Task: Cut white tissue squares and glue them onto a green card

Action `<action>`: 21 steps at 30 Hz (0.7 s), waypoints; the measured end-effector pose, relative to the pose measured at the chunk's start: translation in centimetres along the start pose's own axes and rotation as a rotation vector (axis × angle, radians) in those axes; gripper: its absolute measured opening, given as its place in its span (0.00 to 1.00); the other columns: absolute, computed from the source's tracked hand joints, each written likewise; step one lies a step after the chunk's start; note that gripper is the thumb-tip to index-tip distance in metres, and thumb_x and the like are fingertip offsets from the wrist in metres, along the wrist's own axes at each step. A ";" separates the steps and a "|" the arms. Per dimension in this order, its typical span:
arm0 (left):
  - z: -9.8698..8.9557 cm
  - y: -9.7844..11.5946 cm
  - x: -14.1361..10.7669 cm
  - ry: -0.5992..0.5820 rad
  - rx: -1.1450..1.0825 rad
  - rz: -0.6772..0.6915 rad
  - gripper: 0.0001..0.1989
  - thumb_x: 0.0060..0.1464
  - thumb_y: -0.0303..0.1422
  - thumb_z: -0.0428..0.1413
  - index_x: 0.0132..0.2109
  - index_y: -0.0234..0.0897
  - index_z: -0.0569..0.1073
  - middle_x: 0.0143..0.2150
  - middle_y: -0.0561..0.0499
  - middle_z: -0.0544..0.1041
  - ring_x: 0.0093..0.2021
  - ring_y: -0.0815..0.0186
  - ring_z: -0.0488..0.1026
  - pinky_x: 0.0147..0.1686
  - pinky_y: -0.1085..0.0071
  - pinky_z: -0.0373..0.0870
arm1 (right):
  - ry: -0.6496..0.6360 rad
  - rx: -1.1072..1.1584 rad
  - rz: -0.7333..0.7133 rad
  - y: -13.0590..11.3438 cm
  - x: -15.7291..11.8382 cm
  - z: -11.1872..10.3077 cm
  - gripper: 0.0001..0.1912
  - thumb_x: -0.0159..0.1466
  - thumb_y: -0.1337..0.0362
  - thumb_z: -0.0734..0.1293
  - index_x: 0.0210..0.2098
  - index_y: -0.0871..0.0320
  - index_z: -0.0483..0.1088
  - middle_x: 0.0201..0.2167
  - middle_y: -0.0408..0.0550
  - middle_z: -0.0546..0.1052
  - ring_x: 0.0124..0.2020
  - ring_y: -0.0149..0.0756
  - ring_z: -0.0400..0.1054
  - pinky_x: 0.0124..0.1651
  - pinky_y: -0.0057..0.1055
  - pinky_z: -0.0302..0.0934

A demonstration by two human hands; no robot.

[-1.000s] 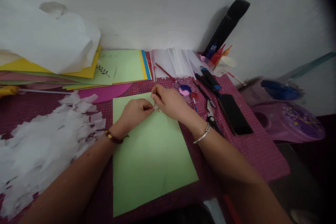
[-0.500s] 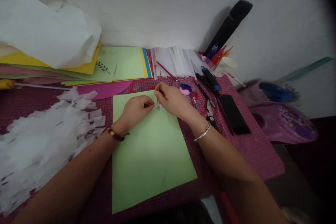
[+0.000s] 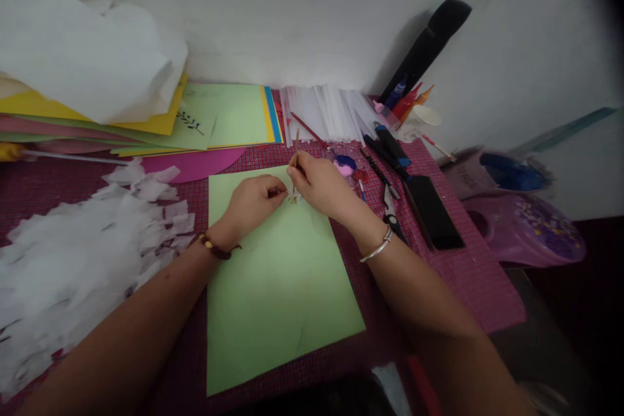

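A sheet of green paper lies in front of me on the checked tablecloth. Near its top edge my right hand pinches a thin wooden stick, held nearly upright with its lower end over the sheet. Beneath that end sits a tiny whitish and yellowish piece, too small to name. Just left of it is my left hand, thumb and fingertips pressed together close to the piece; whatever they hold is hidden.
White paper scraps are heaped at the left. Coloured paper is stacked behind. A paint palette, folding knife, phone and paint tubes occupy the right; pink tubs stand beyond the table edge.
Both hands stay in nearly the same place over the green paper, the stick still in the right one. The whole view has shifted very slightly.
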State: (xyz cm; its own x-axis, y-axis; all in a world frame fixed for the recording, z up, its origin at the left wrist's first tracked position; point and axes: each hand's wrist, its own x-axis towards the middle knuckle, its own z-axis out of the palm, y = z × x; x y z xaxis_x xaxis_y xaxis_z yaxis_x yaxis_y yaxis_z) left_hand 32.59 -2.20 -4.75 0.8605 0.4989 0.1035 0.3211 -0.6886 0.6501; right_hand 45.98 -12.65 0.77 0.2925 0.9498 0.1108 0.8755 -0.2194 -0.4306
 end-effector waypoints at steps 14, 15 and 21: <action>0.0 0.2 0.3 -0.005 0.061 -0.021 0.10 0.56 0.34 0.53 0.31 0.38 0.76 0.29 0.50 0.78 0.29 0.65 0.70 0.28 0.69 0.57 | 0.056 0.103 -0.058 0.4 -0.1 1.3 0.07 0.67 0.66 0.60 0.38 0.58 0.69 0.28 0.46 0.77 0.29 0.37 0.68 0.33 0.31 0.53; -0.1 0.3 0.3 -0.006 0.076 -0.034 0.09 0.56 0.34 0.53 0.31 0.38 0.76 0.29 0.50 0.78 0.28 0.65 0.70 0.27 0.69 0.56 | 0.064 0.111 -0.052 0.4 0.0 1.4 0.07 0.67 0.66 0.60 0.38 0.58 0.69 0.28 0.46 0.76 0.29 0.37 0.68 0.33 0.31 0.53; -0.2 0.4 0.8 -0.009 0.024 -0.072 0.07 0.53 0.35 0.55 0.33 0.38 0.77 0.29 0.50 0.79 0.28 0.64 0.70 0.27 0.69 0.56 | 0.223 0.436 0.071 1.5 0.4 0.2 0.08 0.68 0.61 0.59 0.34 0.56 0.64 0.24 0.42 0.72 0.24 0.32 0.66 0.29 0.28 0.58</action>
State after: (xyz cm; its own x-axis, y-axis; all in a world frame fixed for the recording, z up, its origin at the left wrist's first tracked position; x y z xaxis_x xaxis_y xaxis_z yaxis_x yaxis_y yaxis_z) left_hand 33.32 -1.97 -4.22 0.8383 0.5429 0.0503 0.3915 -0.6637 0.6374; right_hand 47.36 -12.61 0.01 0.4628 0.8544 0.2363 0.6218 -0.1229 -0.7735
